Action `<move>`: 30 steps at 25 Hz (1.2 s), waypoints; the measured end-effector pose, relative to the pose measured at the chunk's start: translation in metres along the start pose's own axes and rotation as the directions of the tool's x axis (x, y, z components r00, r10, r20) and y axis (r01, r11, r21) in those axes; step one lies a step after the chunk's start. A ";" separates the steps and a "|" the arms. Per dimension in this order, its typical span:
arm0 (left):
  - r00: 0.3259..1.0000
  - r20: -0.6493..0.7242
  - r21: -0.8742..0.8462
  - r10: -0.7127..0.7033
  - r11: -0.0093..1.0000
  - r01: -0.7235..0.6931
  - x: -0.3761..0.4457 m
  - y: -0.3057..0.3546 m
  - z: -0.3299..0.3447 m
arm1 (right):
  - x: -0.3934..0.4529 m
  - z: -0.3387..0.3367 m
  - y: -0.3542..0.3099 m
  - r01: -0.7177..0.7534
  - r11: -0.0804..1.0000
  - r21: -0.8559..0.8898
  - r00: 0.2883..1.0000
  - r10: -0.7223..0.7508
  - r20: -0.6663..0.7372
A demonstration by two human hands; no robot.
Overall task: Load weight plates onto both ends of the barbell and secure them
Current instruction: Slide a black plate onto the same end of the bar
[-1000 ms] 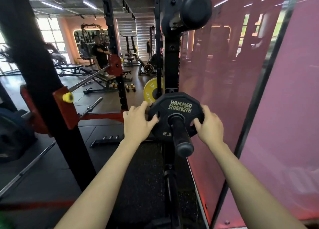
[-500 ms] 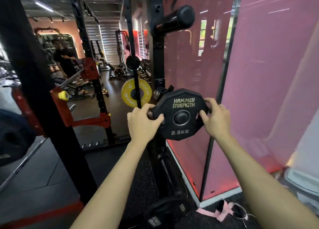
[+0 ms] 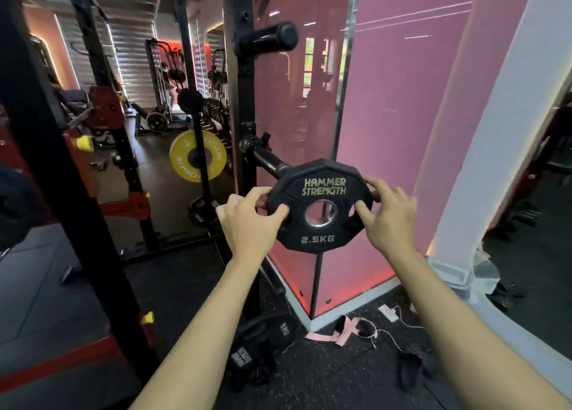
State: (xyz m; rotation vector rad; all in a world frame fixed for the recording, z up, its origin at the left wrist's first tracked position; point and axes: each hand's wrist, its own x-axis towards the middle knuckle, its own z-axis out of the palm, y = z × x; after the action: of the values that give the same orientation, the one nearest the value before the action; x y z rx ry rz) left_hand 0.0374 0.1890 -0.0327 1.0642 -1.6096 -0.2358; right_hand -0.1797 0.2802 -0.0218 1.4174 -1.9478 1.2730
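Note:
I hold a black 2.5 kg Hammer Strength plate (image 3: 322, 239) upright in front of me. My left hand (image 3: 249, 224) grips its left edge and my right hand (image 3: 388, 216) grips its right edge. The plate's centre hole shows empty, with pink wall behind it. The black storage peg (image 3: 266, 160) on the rack upright juts out behind the plate's upper left edge, apart from the hole. No barbell sleeve is plainly in view.
The black rack upright (image 3: 246, 106) stands behind the plate, with a second peg (image 3: 269, 40) higher up. A yellow plate (image 3: 182, 165) hangs farther back. Black plates (image 3: 263, 344) and pink straps (image 3: 340, 335) lie on the floor. A pink wall (image 3: 402, 115) stands to the right.
The plate has slid off the rack peg toward me and to the right; its hole now shows empty. Both hands kept their grip on its edges.

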 end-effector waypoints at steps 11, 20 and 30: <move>0.989 -0.027 0.022 -0.143 0.989 0.143 -0.140 0.033 -0.098 | -0.111 -0.089 -0.029 -0.031 0.991 0.129 0.982 0.006 0.189; 0.944 -0.261 0.268 -0.204 0.924 0.274 -0.144 -0.022 -0.263 | -0.148 -0.021 -0.176 0.019 0.903 0.430 0.949 -0.151 0.276; 0.871 -0.451 0.332 -0.193 0.870 0.364 -0.139 -0.134 -0.460 | -0.215 0.051 -0.389 0.096 0.805 0.586 0.895 -0.327 0.303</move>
State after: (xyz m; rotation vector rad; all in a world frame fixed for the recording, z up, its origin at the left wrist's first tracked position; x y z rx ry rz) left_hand 0.4959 0.3854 -0.0553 1.5660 -1.1386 0.1359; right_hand 0.2652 0.3244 -0.0430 2.2720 -1.6146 1.6261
